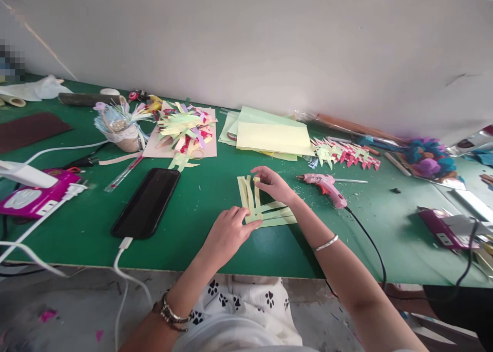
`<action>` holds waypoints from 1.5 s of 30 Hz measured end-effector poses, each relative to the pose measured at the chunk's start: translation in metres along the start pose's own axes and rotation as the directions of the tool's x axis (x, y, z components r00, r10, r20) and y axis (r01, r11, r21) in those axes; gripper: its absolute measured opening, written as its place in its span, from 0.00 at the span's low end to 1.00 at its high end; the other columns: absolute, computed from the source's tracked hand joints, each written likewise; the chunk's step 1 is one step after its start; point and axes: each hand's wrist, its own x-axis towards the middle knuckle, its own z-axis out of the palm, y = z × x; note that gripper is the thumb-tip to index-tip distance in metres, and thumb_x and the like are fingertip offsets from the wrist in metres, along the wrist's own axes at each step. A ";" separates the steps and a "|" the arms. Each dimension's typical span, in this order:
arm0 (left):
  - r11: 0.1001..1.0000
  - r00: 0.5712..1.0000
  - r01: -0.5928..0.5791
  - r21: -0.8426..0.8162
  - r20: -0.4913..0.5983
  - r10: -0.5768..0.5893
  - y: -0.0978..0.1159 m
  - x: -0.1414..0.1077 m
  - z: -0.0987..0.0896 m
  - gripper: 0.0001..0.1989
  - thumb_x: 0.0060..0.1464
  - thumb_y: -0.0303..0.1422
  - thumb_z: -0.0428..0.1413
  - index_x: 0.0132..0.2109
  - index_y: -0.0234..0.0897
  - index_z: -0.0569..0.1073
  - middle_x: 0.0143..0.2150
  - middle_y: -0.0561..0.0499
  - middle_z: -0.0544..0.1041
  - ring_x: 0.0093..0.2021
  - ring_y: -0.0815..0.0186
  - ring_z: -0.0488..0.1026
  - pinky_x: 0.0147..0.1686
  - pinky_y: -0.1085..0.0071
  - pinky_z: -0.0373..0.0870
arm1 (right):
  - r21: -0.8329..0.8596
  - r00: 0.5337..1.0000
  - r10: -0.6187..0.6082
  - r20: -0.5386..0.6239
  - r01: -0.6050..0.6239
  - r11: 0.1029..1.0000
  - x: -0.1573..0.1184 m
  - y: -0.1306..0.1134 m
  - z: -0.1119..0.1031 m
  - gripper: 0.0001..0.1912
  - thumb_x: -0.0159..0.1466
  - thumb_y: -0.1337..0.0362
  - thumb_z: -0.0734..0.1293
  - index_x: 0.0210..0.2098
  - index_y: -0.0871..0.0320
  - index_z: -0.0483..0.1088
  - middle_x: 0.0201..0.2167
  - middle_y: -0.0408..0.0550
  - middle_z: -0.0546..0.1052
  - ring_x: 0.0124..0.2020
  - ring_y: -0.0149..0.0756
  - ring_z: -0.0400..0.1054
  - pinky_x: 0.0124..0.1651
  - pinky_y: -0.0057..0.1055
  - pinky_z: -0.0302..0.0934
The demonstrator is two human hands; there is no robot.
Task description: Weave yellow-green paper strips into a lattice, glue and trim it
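Note:
On the green table in front of me lie pale yellow and light green paper strips (279, 219), crossed over each other at one corner. My left hand (230, 232) holds that crossed corner down, thumb and fingertips against the paper. Just above and to the right, my right hand (272, 183) pinches the upper end of one yellow paper strip (258, 197) and lifts it a little. Other strips fan upward beside it, and some run to the right beneath my right wrist. Part of the crossing is hidden by my left fingers.
A pink glue gun (327, 187) lies right of my hands, its cord running off the front edge. To the left is a black phone (146, 203) on a white cable. Behind are paper sheets (271, 136), a pile of cut strips (185, 123) and a woven chain (346, 154).

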 end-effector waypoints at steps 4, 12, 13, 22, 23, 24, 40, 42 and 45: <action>1.000 1.000 -0.008 0.017 0.012 0.008 0.000 0.000 0.000 0.20 0.54 0.20 0.48 0.49 0.46 0.70 0.39 0.48 0.68 0.38 0.61 0.66 0.31 0.69 0.64 | 0.154 0.999 -0.003 -0.034 0.008 0.988 0.004 -0.001 0.002 0.13 0.56 0.61 0.63 0.40 0.56 0.62 0.32 0.42 0.66 0.32 0.29 0.61 0.35 0.28 0.58; 1.000 1.000 0.005 0.022 0.004 -0.005 0.000 0.001 0.000 0.18 0.56 0.23 0.49 0.51 0.45 0.68 0.38 0.48 0.68 0.37 0.63 0.66 0.31 0.69 0.64 | -0.019 0.994 0.077 -0.075 -0.078 0.997 0.002 -0.006 0.010 0.11 0.53 0.66 0.61 0.37 0.57 0.64 0.26 0.39 0.63 0.24 0.26 0.57 0.29 0.26 0.56; 1.000 1.000 0.009 0.022 0.007 -0.009 0.000 0.001 0.000 0.18 0.56 0.23 0.49 0.51 0.45 0.69 0.38 0.48 0.68 0.37 0.63 0.66 0.31 0.69 0.64 | -0.051 0.994 0.078 -0.082 -0.082 0.995 0.001 -0.006 0.010 0.11 0.53 0.67 0.61 0.37 0.57 0.64 0.26 0.39 0.62 0.24 0.26 0.57 0.29 0.26 0.56; 0.999 0.999 0.014 0.042 0.035 -0.016 -0.001 0.000 0.001 0.18 0.57 0.24 0.48 0.51 0.45 0.68 0.40 0.48 0.68 0.38 0.63 0.66 0.32 0.69 0.63 | -0.104 0.984 0.061 -0.168 -0.079 0.991 0.000 -0.001 0.017 0.09 0.53 0.66 0.59 0.36 0.57 0.64 0.27 0.40 0.65 0.25 0.27 0.59 0.31 0.27 0.58; 0.999 0.999 0.011 0.043 0.037 -0.012 0.000 0.000 0.001 0.19 0.56 0.23 0.48 0.52 0.46 0.68 0.40 0.48 0.68 0.38 0.63 0.66 0.32 0.69 0.63 | -0.107 0.982 0.061 -0.181 -0.081 0.991 0.000 -0.001 0.018 0.09 0.53 0.66 0.59 0.35 0.56 0.63 0.27 0.40 0.65 0.25 0.27 0.59 0.31 0.27 0.58; 0.999 0.999 0.006 0.046 0.041 -0.008 0.000 0.000 0.000 0.20 0.56 0.23 0.48 0.52 0.47 0.67 0.39 0.48 0.68 0.37 0.63 0.66 0.32 0.69 0.63 | -0.110 0.979 0.061 -0.194 -0.083 0.990 0.000 0.000 0.019 0.09 0.53 0.66 0.59 0.35 0.56 0.63 0.26 0.40 0.65 0.25 0.27 0.59 0.31 0.27 0.58; 0.997 0.999 -0.027 0.067 0.040 0.024 -0.001 0.000 0.000 0.19 0.57 0.22 0.46 0.50 0.48 0.69 0.39 0.48 0.68 0.38 0.62 0.66 0.32 0.68 0.63 | -0.211 0.971 0.013 -0.238 -0.065 0.975 0.000 0.002 0.022 0.10 0.54 0.67 0.60 0.37 0.56 0.62 0.27 0.41 0.65 0.29 0.30 0.62 0.31 0.28 0.61; 0.999 0.999 -0.010 0.046 0.046 0.007 0.000 0.001 -0.002 0.17 0.58 0.24 0.47 0.52 0.45 0.67 0.39 0.48 0.68 0.37 0.62 0.66 0.32 0.68 0.63 | -0.223 0.969 0.008 -0.246 -0.065 0.973 0.000 0.001 0.022 0.13 0.53 0.67 0.60 0.39 0.56 0.60 0.27 0.42 0.64 0.29 0.30 0.61 0.31 0.28 0.61; 0.999 0.998 0.043 0.001 0.054 -0.043 0.003 0.003 -0.004 0.15 0.58 0.33 0.49 0.53 0.40 0.65 0.39 0.48 0.69 0.38 0.62 0.66 0.32 0.68 0.63 | -0.239 0.967 0.003 -0.254 -0.065 0.969 0.001 0.001 0.022 0.17 0.53 0.68 0.60 0.43 0.56 0.58 0.30 0.43 0.64 0.29 0.30 0.61 0.30 0.28 0.62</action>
